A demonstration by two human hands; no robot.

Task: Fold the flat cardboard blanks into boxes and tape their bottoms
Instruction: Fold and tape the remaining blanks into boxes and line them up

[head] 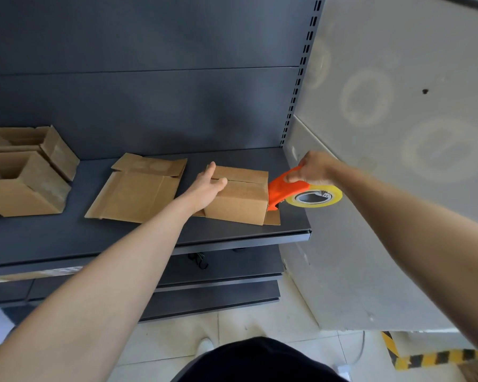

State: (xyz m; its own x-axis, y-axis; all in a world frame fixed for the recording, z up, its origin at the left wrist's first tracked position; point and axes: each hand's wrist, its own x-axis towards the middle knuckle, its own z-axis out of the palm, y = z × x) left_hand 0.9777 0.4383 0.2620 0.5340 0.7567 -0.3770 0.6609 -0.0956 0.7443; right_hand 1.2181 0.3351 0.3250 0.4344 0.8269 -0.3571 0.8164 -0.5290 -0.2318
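A folded cardboard box (240, 201) lies bottom-up on the dark shelf (149, 235), its flaps closed on top. My left hand (206, 186) rests flat on the box's left end, fingers straight. My right hand (313, 169) grips the orange handle of a tape dispenser (284, 193), whose front edge touches the box's right end. A yellowish roll of clear tape (315, 197) sits in the dispenser. A flat cardboard blank (138, 193) lies just left of the box.
Finished open boxes (25, 183) stand at the shelf's left end. A grey wall panel (384, 188) rises close on the right. Lower shelves (218, 271) and a tiled floor (246, 326) lie below, with yellow-black hazard tape (425, 359) at the bottom right.
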